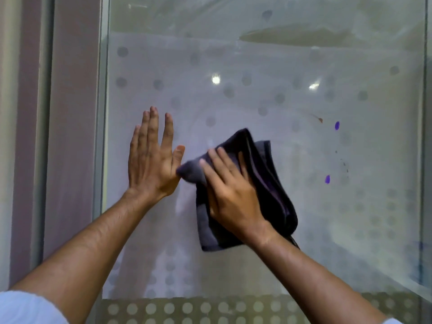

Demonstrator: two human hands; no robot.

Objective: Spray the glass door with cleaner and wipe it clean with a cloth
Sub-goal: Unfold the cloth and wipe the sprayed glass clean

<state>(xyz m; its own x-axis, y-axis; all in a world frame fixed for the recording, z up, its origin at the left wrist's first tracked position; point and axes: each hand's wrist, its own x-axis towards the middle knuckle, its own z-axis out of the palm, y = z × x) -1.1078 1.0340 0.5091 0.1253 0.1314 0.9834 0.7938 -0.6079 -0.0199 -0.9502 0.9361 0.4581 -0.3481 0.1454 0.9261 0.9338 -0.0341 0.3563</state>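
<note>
Reaching forward on bare forearms, both hands meet the frosted, dot-patterned glass door [257, 94]. The left hand [152, 162] lies flat against the pane, fingers straight and together. Just beside it, touching its thumb, the right hand [229, 192] presses a folded dark purple-grey cloth [268, 183] to the glass with spread, relaxed fingers. Beyond the right hand sit two small purple marks [336, 125].

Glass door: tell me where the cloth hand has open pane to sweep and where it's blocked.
Open glass door lies above the cloth and to its right, out to the purple marks near the right edge. Leftward is crowded: the left hand lies flat against the pane, its thumb touching the cloth under the right hand.
</note>
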